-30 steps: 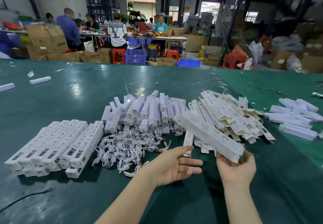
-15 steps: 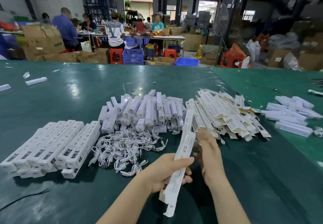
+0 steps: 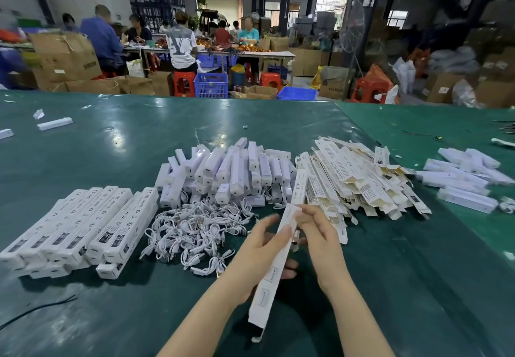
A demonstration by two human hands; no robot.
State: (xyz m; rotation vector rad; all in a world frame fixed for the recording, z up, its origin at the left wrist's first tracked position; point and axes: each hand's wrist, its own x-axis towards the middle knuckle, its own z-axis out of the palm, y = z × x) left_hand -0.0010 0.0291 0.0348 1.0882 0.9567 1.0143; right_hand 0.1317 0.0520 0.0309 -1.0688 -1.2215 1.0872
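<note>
I hold a long flat white carton sleeve over the green table, its length running from near me up and away. My left hand grips its middle from the left, thumb on top and fingers underneath. My right hand pinches its far end from the right. A heap of flat unfolded sleeves lies just beyond my right hand. Behind my left hand sits a pile of white bar-shaped devices and a tangle of short white cables.
Finished white boxes lie in a stacked row at the left. More white bars lie at the far right. Loose white pieces sit far left, and a black wire lies near the front. People work at tables beyond the far edge.
The sleeve swung from flat across my right palm to lengthwise between both hands. My left hand took hold of its middle and my right hand moved up to its far end.
</note>
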